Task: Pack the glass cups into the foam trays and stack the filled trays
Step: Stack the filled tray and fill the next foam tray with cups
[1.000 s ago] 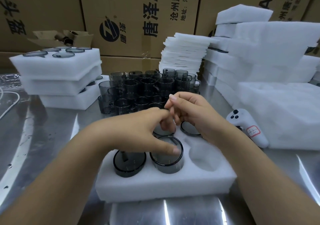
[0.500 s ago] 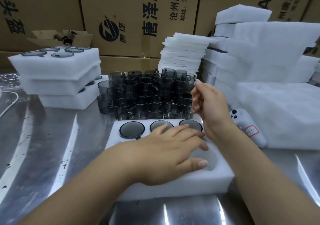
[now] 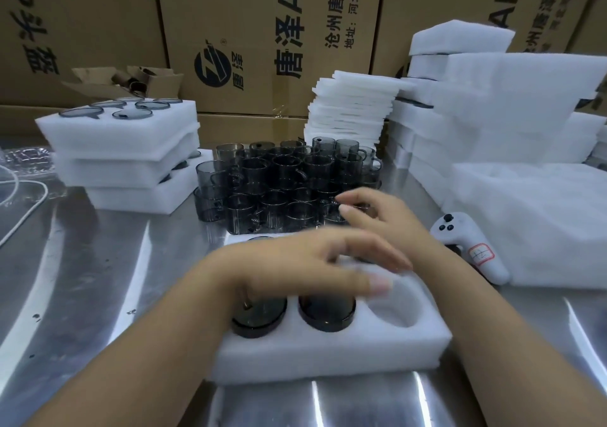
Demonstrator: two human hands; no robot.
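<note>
Our left hand (image 3: 295, 272) lifts off the white foam tray (image 3: 328, 357), fingers wide, uncovering 2 smoky glass cups (image 3: 326, 311); right hand (image 3: 377, 221) drops to 12 o'clock cups (image 3: 279, 180), grip unclear.

A packing bench in a warehouse: printed cardboard cartons (image 3: 262, 48) wall off 12 o'clock, white foam sheets (image 3: 351, 107) pile up at 1 o'clock, glass cups (image 3: 282, 180) crowd the steel table (image 3: 98, 278).
</note>
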